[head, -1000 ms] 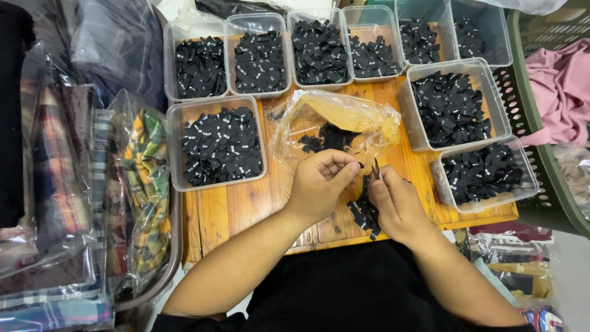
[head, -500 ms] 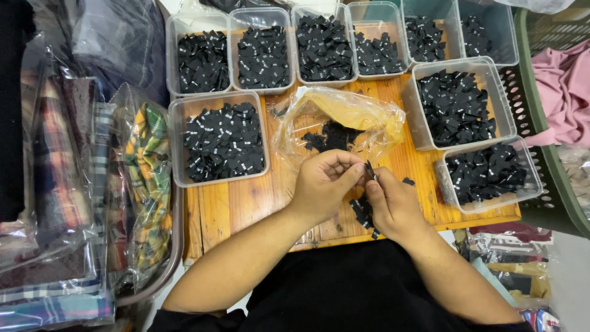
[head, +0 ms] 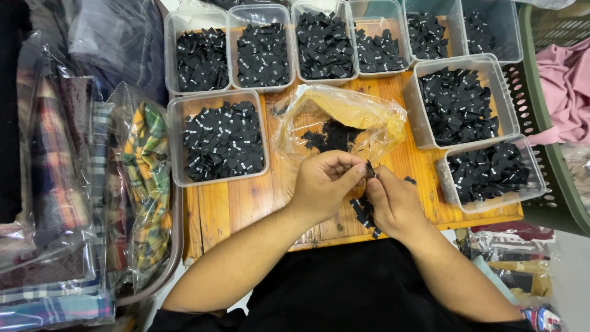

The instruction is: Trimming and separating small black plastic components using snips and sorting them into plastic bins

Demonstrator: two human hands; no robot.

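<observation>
Wooden slatted surface [head: 246, 203] at centre frame, ringed by clear plastic tubs filled with small black folded tags. I see my left hand [head: 322, 181] curled nearly closed, thumb and forefinger pinched on a small black tag [head: 370, 168] at the middle of the frame. My right hand [head: 393, 203] meets it from the right, fingers bent inward and pressed to the same tag, so both hands grip it together. A loose heap of black tags [head: 364, 212] lies on the wood just beneath the hands, partly hidden by them. Directly above the hands, a crumpled, translucent yellowish plastic bag [head: 350, 114] lies open, with more black tags inside. The nearest tub [head: 218, 138] stands to the left of centre; two more tubs [head: 485, 132] stand at the right. At the left of the frame: plaid fabrics in glossy clear wrappers [head: 74, 203]. At the right edge: a green perforated basket [head: 553, 154] holding pink cloth [head: 568, 92].
</observation>
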